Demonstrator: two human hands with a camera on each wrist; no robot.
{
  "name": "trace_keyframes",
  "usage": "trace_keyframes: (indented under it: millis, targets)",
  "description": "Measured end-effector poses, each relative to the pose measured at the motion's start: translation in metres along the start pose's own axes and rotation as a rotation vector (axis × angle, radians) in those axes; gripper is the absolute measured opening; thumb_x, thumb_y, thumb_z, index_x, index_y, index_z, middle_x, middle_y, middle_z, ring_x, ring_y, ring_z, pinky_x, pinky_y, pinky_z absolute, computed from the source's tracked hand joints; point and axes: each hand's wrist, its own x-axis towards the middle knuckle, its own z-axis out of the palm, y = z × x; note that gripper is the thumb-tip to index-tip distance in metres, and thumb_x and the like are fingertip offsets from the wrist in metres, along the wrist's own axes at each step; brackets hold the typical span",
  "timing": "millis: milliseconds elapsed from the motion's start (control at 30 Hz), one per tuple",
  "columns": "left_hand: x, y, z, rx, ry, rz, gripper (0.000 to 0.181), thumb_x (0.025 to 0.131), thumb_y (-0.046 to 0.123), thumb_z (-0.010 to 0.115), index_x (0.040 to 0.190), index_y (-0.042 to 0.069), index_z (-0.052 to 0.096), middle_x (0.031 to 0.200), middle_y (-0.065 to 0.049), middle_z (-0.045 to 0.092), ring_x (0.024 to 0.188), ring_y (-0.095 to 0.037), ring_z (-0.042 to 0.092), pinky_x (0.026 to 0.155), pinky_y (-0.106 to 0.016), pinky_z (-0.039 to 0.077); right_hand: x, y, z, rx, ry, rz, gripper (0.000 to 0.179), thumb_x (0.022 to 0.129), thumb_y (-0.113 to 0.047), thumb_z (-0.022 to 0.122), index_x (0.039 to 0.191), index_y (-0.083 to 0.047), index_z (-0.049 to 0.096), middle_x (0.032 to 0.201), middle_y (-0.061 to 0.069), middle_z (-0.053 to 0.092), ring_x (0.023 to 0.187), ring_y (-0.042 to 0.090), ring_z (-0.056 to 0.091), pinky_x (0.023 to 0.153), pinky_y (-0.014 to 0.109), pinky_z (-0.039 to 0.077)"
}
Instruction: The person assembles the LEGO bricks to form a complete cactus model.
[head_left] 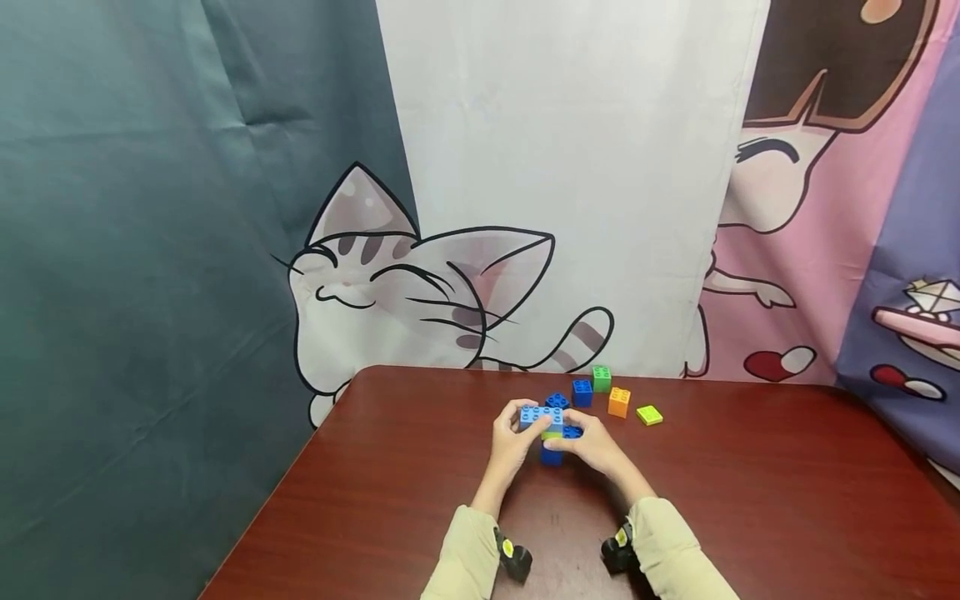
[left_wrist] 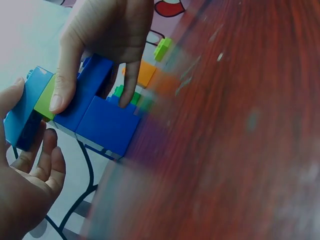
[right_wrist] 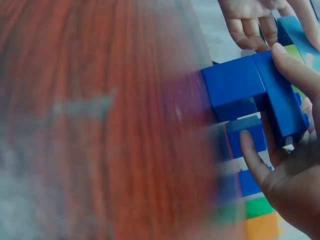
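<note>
A small stack of toy building bricks stands near the middle of the table. Its base is a square blue brick (head_left: 551, 457). A longer blue brick (left_wrist: 90, 92) lies above that, overhanging to the right, followed by a thin lime-green piece (left_wrist: 46, 97). A light blue brick (head_left: 536, 418) with studs is uppermost. My left hand (head_left: 510, 442) grips the light blue brick between thumb and fingers. From the other side, my right hand (head_left: 597, 446) holds the long blue brick, its thumb beside the lime-green piece.
Behind the stack are a blue brick (head_left: 557, 401), another blue brick (head_left: 582, 393), a green brick (head_left: 602, 379), an orange brick (head_left: 618, 403) and a flat lime piece (head_left: 649, 415). The brown table (head_left: 420, 467) ends at a printed curtain (head_left: 585, 167).
</note>
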Motion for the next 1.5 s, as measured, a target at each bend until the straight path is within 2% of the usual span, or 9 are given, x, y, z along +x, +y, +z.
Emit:
trace_keyframes:
  millis: [167, 233, 333, 600, 833, 1067, 1200, 1400, 1500]
  targets:
    - [0.0, 0.007, 0.003, 0.041, -0.049, -0.006, 0.032, 0.09, 0.006, 0.068, 0.118, -0.005, 0.058, 0.109, -0.025, 0.064, 0.084, -0.005, 0.062, 0.081, -0.033, 0.058, -0.006, -0.005, -0.006, 0.052, -0.005, 0.024, 0.043, 0.084, -0.025, 0.075, 0.119, -0.003, 0.062, 0.112, 0.013, 0.067, 0.096, 0.017, 0.058, 0.09, 0.037, 0.052]
    - [0.001, 0.008, 0.004, 0.05, -0.056, -0.017, 0.035, 0.09, 0.006, 0.068, 0.12, -0.007, 0.057, 0.111, -0.027, 0.064, 0.085, -0.006, 0.062, 0.082, -0.032, 0.058, -0.004, 0.001, -0.006, 0.059, 0.001, 0.04, 0.043, 0.084, -0.026, 0.076, 0.119, -0.004, 0.063, 0.111, 0.012, 0.067, 0.095, 0.017, 0.058, 0.088, 0.034, 0.051]
    - [0.003, 0.0, 0.005, 0.045, -0.051, -0.01, 0.037, 0.091, 0.009, 0.068, 0.121, -0.007, 0.056, 0.112, -0.024, 0.065, 0.086, -0.003, 0.063, 0.078, -0.02, 0.056, 0.001, 0.015, -0.003, 0.086, 0.027, 0.058, 0.046, 0.082, -0.03, 0.078, 0.119, -0.007, 0.064, 0.113, 0.01, 0.067, 0.097, 0.017, 0.058, 0.087, 0.031, 0.049]
    - [-0.003, -0.002, 0.008, -0.003, -0.021, -0.074, 0.041, 0.088, 0.011, 0.072, 0.119, -0.008, 0.055, 0.104, -0.01, 0.065, 0.086, -0.003, 0.063, 0.078, -0.016, 0.053, -0.006, 0.026, 0.004, 0.214, 0.039, 0.103, 0.046, 0.082, -0.028, 0.078, 0.121, -0.009, 0.064, 0.119, 0.011, 0.068, 0.096, 0.016, 0.06, 0.086, 0.026, 0.051]
    - [0.0, 0.003, 0.007, -0.002, -0.084, -0.109, 0.045, 0.088, 0.013, 0.071, 0.122, -0.01, 0.052, 0.102, -0.004, 0.066, 0.085, -0.003, 0.062, 0.08, -0.018, 0.053, -0.008, 0.025, 0.001, 0.209, 0.06, 0.089, 0.043, 0.081, -0.027, 0.079, 0.118, -0.008, 0.066, 0.117, 0.011, 0.068, 0.097, 0.016, 0.06, 0.085, 0.025, 0.051]
    - [0.005, 0.006, 0.004, 0.076, -0.128, -0.11, 0.033, 0.094, 0.015, 0.064, 0.119, -0.005, 0.057, 0.094, -0.001, 0.064, 0.077, -0.004, 0.058, 0.077, -0.024, 0.052, -0.01, 0.026, 0.0, 0.253, 0.054, 0.106, 0.048, 0.081, -0.027, 0.079, 0.122, -0.007, 0.064, 0.115, 0.01, 0.069, 0.095, 0.016, 0.062, 0.085, 0.026, 0.053]
    - [0.009, 0.005, 0.005, 0.087, -0.094, -0.119, 0.035, 0.098, 0.023, 0.057, 0.119, -0.006, 0.059, 0.099, -0.012, 0.068, 0.081, -0.002, 0.059, 0.075, -0.02, 0.048, -0.011, 0.028, 0.001, 0.264, 0.033, 0.12, 0.05, 0.082, -0.026, 0.078, 0.125, -0.006, 0.062, 0.116, 0.011, 0.07, 0.096, 0.016, 0.063, 0.089, 0.03, 0.054]
    - [0.023, 0.001, 0.005, -0.077, 0.006, -0.184, 0.049, 0.105, 0.037, 0.039, 0.115, -0.007, 0.058, 0.11, -0.024, 0.068, 0.079, -0.008, 0.061, 0.07, -0.021, 0.048, -0.009, 0.026, -0.002, 0.263, 0.072, 0.109, 0.05, 0.082, -0.024, 0.078, 0.126, -0.005, 0.062, 0.122, 0.014, 0.067, 0.098, 0.018, 0.061, 0.091, 0.034, 0.053]
    - [0.029, -0.004, 0.003, -0.125, 0.075, -0.21, 0.047, 0.106, 0.034, 0.037, 0.113, -0.008, 0.058, 0.108, -0.025, 0.068, 0.075, -0.01, 0.059, 0.069, -0.022, 0.048, -0.009, 0.026, -0.003, 0.267, 0.082, 0.118, 0.049, 0.082, -0.021, 0.079, 0.125, -0.005, 0.062, 0.123, 0.015, 0.066, 0.098, 0.018, 0.06, 0.089, 0.032, 0.052]
